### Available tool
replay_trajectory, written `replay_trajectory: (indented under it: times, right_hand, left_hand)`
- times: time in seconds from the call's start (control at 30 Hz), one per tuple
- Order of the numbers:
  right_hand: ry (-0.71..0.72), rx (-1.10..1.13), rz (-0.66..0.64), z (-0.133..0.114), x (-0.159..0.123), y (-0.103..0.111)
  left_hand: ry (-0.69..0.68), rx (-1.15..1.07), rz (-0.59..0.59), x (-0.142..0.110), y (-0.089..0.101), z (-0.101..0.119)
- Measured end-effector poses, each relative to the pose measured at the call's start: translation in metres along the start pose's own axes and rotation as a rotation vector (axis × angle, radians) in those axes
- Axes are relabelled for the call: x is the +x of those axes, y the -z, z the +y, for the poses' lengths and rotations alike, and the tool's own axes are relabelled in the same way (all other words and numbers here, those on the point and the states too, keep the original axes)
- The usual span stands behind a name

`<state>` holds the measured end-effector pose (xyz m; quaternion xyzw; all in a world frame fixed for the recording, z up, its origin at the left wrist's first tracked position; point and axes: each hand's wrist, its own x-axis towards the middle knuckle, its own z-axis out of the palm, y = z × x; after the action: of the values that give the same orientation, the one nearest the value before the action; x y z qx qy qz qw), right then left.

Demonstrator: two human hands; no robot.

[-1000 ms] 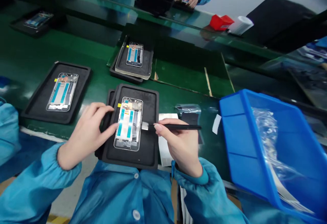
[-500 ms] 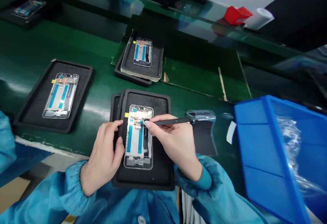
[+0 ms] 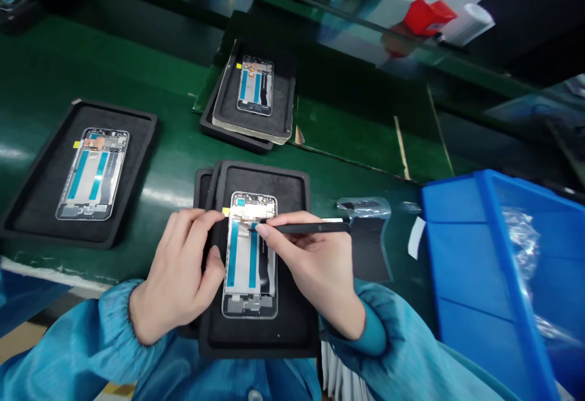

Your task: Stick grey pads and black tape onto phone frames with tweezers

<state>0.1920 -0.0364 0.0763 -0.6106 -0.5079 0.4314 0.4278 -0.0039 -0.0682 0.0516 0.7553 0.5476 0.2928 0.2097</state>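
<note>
An opened phone (image 3: 249, 261), with blue strips and exposed circuit boards, lies on a black tray (image 3: 292, 328) in front of me. My right hand (image 3: 315, 261) pinches black tweezers (image 3: 311, 228), held nearly level. Their tips are at a small pale flex cable (image 3: 244, 229) just below the phone's upper board. My left hand (image 3: 183, 273) is open at the phone's left side. Its index fingertip is by the yellow tab (image 3: 225, 212) at the phone's upper left edge, and the thumb is near the left edge. Whether those fingertips press on the phone, I cannot tell.
Another opened phone (image 3: 94, 175) lies in a tray (image 3: 134, 163) on the left. Beyond my tray, stacked trays (image 3: 283, 102) carry a further phone (image 3: 255, 87). A blue bin (image 3: 461, 255) holding clear plastic stands at right, near a clear-edged dark sheet (image 3: 365, 242) and a white strip (image 3: 415, 237).
The view has shifted slightly. The tweezers now lie more level, their tips still at the flex cable. My left index finger has come closer to the yellow tab.
</note>
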Motion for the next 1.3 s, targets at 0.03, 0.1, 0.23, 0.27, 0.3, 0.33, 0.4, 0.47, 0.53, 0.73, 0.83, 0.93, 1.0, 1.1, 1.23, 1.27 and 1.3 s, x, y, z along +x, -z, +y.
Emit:
replay_trajectory:
  times: [0.03, 0.1, 0.23, 0.27, 0.3, 0.33, 0.4, 0.47, 0.53, 0.73, 0.83, 0.93, 1.0, 1.1, 1.23, 1.27, 1.3]
  right_hand:
    - [0.003, -0.004, 0.000, 0.000, 0.000, 0.000]
    - [0.000, -0.010, -0.002, 0.001, 0.000, -0.001]
    - [0.009, -0.035, -0.003, 0.003, 0.000, -0.001]
    - [0.014, -0.042, -0.004, 0.003, 0.000, -0.001]
    - [0.019, -0.048, -0.005, 0.003, 0.000, -0.001]
    - [0.024, -0.054, -0.006, 0.004, 0.000, 0.000]
    - [0.039, -0.070, -0.007, 0.004, 0.000, 0.000]
    - [0.055, -0.089, -0.007, 0.005, -0.001, 0.000]
    - [0.063, -0.100, -0.007, 0.006, -0.001, 0.001]
    - [0.076, -0.111, -0.007, 0.007, 0.000, 0.001]
    - [0.078, -0.112, -0.008, 0.007, -0.001, 0.001]
    - [0.085, -0.118, -0.010, 0.007, -0.001, 0.001]
    - [0.086, -0.120, -0.013, 0.008, -0.001, 0.001]
    - [0.071, -0.123, -0.015, 0.010, -0.002, 0.002]
    - [0.058, -0.134, -0.026, 0.013, -0.002, 0.002]
    - [0.057, -0.135, -0.029, 0.014, -0.001, 0.002]
    - [0.058, -0.137, -0.033, 0.014, -0.001, 0.002]
  left_hand:
    - [-0.005, 0.008, 0.003, 0.002, -0.002, 0.000]
    - [-0.009, 0.016, 0.003, 0.003, -0.005, 0.000]
    - [-0.006, 0.030, 0.007, 0.003, -0.008, 0.000]
    - [-0.005, 0.033, 0.008, 0.003, -0.008, -0.001]
    - [-0.004, 0.034, 0.006, 0.003, -0.008, -0.001]
    - [-0.003, 0.035, 0.004, 0.003, -0.008, -0.001]
    - [-0.003, 0.037, 0.003, 0.003, -0.008, -0.001]
    - [-0.002, 0.043, 0.002, 0.002, -0.008, -0.001]
    - [-0.003, 0.049, 0.004, 0.002, -0.008, -0.001]
    - [-0.008, 0.066, 0.009, 0.002, -0.008, 0.000]
    - [-0.011, 0.077, 0.013, 0.002, -0.008, 0.000]
    - [-0.030, 0.109, 0.012, 0.002, -0.007, 0.001]
    - [-0.058, 0.137, 0.006, 0.002, -0.006, 0.001]
    - [-0.113, 0.175, 0.005, 0.003, -0.004, 0.001]
    - [-0.200, 0.260, -0.015, 0.004, 0.000, 0.001]
    - [-0.216, 0.292, -0.028, 0.005, 0.001, 0.002]
    - [-0.229, 0.329, -0.042, 0.005, 0.002, 0.003]
